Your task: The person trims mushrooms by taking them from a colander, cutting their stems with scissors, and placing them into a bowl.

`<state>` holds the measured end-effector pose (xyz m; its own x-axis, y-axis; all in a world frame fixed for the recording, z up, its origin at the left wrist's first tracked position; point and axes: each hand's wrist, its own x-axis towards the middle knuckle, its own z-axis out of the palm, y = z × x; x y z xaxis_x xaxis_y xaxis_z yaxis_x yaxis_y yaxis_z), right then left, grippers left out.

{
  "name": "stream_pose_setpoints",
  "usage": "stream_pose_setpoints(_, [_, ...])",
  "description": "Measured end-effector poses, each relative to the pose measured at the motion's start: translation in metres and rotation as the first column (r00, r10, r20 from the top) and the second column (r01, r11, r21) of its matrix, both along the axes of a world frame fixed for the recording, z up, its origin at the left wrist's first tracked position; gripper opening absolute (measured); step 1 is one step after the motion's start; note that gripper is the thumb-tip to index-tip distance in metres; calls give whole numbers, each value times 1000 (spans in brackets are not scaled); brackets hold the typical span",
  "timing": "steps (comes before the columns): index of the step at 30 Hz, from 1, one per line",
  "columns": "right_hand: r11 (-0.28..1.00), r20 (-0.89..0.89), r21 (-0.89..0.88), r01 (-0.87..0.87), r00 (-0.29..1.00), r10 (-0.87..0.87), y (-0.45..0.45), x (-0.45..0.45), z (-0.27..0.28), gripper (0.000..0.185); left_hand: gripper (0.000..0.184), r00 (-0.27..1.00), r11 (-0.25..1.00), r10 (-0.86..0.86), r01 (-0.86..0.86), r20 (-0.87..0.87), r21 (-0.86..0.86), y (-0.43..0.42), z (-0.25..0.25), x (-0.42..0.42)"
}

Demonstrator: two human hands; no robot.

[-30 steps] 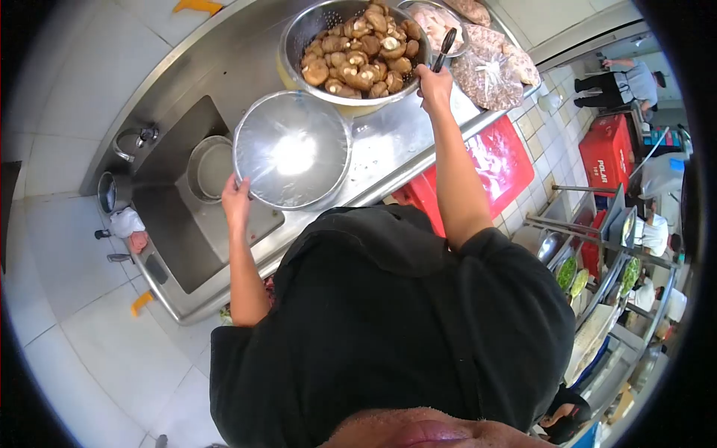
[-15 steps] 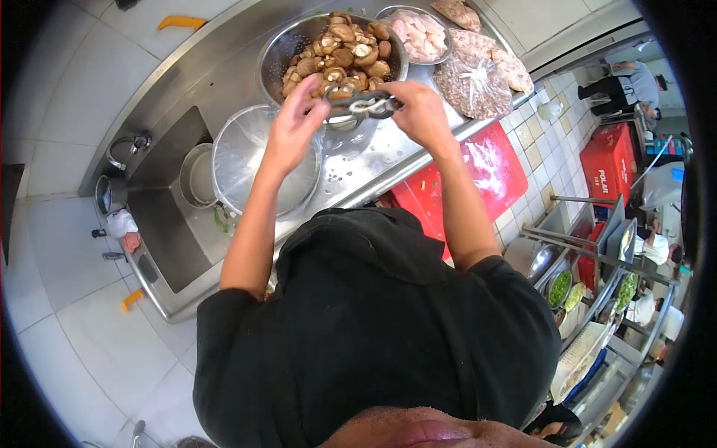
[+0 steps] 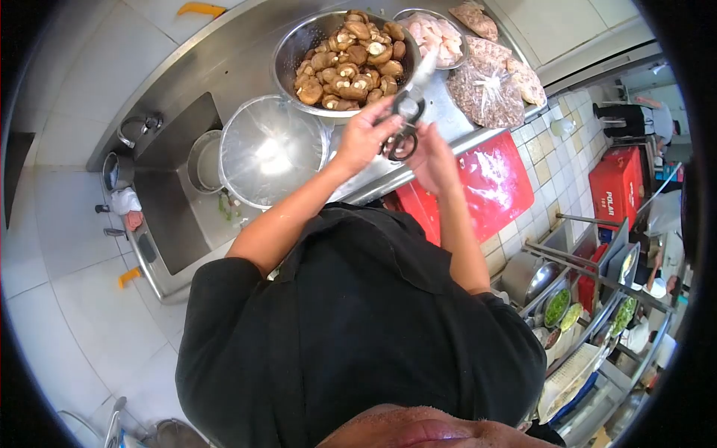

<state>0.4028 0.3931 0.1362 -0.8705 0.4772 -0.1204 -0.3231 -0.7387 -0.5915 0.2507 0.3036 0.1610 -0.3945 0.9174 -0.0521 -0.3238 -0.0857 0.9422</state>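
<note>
A pair of black-handled scissors point(image 3: 409, 107) is held in front of the steel colander, blades pointing up and away and smeared by motion. The fingers of my left hand point(image 3: 364, 140) are closed on its handle side. Close against the lower handle ring is my right hand point(image 3: 435, 163), blurred, so its grip is unclear. Brown mushrooms point(image 3: 347, 71), some showing pale stems, fill the perforated colander point(image 3: 287, 56) just beyond. Left of it stands a round container lined with clear plastic point(image 3: 272, 153).
Beside the colander are a bowl of pale raw meat point(image 3: 437, 37) and plastic bags of food point(image 3: 485, 93). The sink basin point(image 3: 168, 216) with a small pot point(image 3: 202, 160) lies left. A red lid-like surface point(image 3: 493, 187) sits below the counter edge. Racks and people are at right.
The scissors have turned from lying sideways to blades pointing up. My left hand has moved right and closed on them; my right hand has dropped lower. The view has shifted slightly.
</note>
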Motion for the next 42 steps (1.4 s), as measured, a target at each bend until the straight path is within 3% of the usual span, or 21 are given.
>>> stream_pose_setpoints(1, [994,78,57,95,992,-100,-11,-2,-2,39,40,884,995,-2,48,-467,86,3,-6,-1])
stream_pose_setpoints(2, [976,150,118,185,968,-202,-17,-5,-6,36,39,580,979,142,35,-802,199,6,-12,-1])
stream_pose_setpoints(7, [932,153,152,328,924,-350,-24,6,7,42,39,780,961,1,172,-626,215,-2,-13,-14])
stream_pose_setpoints(8, [925,190,154,347,909,-372,-23,13,15,42,38,746,974,54,108,-664,201,-5,-11,-24])
stream_pose_setpoints(10, [911,263,228,344,879,-398,-13,41,12,48,30,788,987,24,80,-616,141,-14,-4,-47])
stream_pose_setpoints(11, [858,400,393,332,778,-484,-7,63,-1,38,27,881,989,-78,127,-466,74,-21,-9,-55])
stream_pose_setpoints(12, [810,543,557,184,657,-523,-1,88,-10,28,25,857,978,-170,206,-486,21,-30,-5,-60])
stream_pose_setpoints(14, [735,744,649,-194,366,-560,-2,146,-59,16,25,813,883,-449,339,-370,-324,-53,-10,-58])
stream_pose_setpoints(16, [882,873,432,-187,330,-358,-25,175,-94,19,25,736,714,-630,424,-247,-557,-64,-13,-50])
stream_pose_setpoints(17, [931,912,316,-182,327,-246,-37,183,-114,24,25,683,663,-693,480,-228,-574,-64,-19,-41])
stream_pose_setpoints(20, [857,982,173,-485,150,-113,-53,186,-184,44,28,494,498,-845,589,-205,-637,-55,-50,-3])
stream_pose_setpoints(22, [811,999,15,-585,33,5,-63,167,-193,55,33,291,557,-817,624,-499,-548,-45,-99,9])
stream_pose_setpoints(25, [889,975,-186,-418,35,220,-77,157,-182,64,38,175,490,-839,655,-515,-576,-33,-97,18])
stream_pose_setpoints(28, [926,943,-224,-304,171,284,-88,153,-151,58,40,134,224,-974,614,-180,-757,-23,-72,23])
stream_pose_setpoints(30, [937,876,-302,-174,338,345,-102,162,-172,48,41,-10,233,-948,658,-317,-717,-27,-125,26])
stream_pose_setpoints(31, [933,834,-341,-118,420,358,-105,166,-183,43,40,-101,153,-951,667,-291,-729,-24,-134,31])
stream_pose_setpoints(32, [934,834,-346,-92,426,351,-108,169,-188,42,39,-189,75,-945,669,-266,-740,-20,-139,38])
stream_pose_setpoints(35, [925,833,-375,-56,417,363,-118,176,-188,39,38,-266,-56,-944,714,-196,-698,-23,-154,54])
stream_pose_setpoints(38, [904,828,-420,-81,373,419,-127,176,-164,36,37,-298,-25,-914,720,-276,-694,-22,-169,68])
stream_pose_setpoints(39, [918,845,-396,-27,381,375,-135,179,-165,36,34,-227,-15,-944,755,-240,-656,-26,-184,73])
stream_pose_setpoints(42, [945,893,-309,104,375,250,-163,201,-163,35,25,-256,-48,-924,816,-285,-576,-25,-174,94])
